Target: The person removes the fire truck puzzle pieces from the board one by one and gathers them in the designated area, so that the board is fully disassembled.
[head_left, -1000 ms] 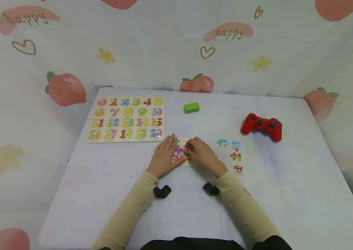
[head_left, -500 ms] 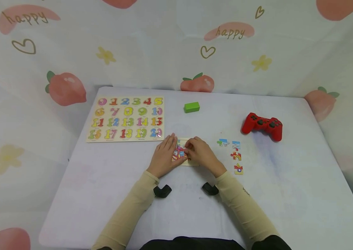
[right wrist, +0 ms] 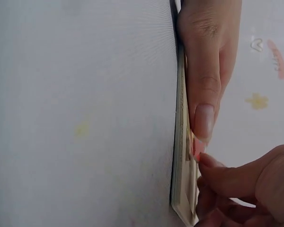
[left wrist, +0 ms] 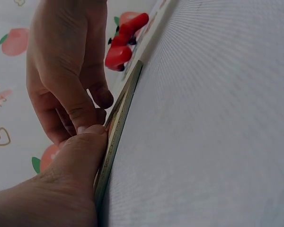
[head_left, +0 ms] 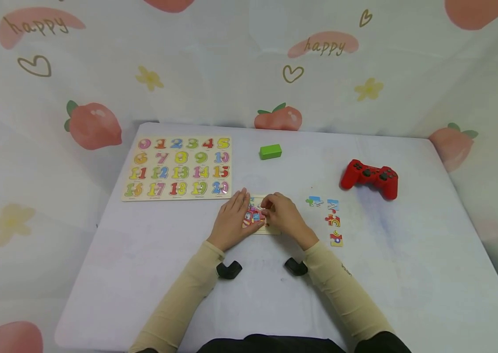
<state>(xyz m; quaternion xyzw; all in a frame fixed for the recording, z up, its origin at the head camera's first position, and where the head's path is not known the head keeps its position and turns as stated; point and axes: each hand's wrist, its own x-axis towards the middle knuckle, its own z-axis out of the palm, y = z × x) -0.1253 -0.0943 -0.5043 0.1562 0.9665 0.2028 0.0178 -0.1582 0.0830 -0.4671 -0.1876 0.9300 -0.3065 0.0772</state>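
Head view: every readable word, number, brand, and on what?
"happy" (twice): backdrop.
"0" to "20", in order: number board; any small print under them is unreadable.
Dark mark on the right sleeve: too small to read.
Red controller: no brand readable.

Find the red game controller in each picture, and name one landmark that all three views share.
Head: the controller is right of centre, about halfway up the picture.
Left wrist: near the top, slightly left of centre, beside the right hand.
Right wrist: not in it.
Shared landmark: the small puzzle board.
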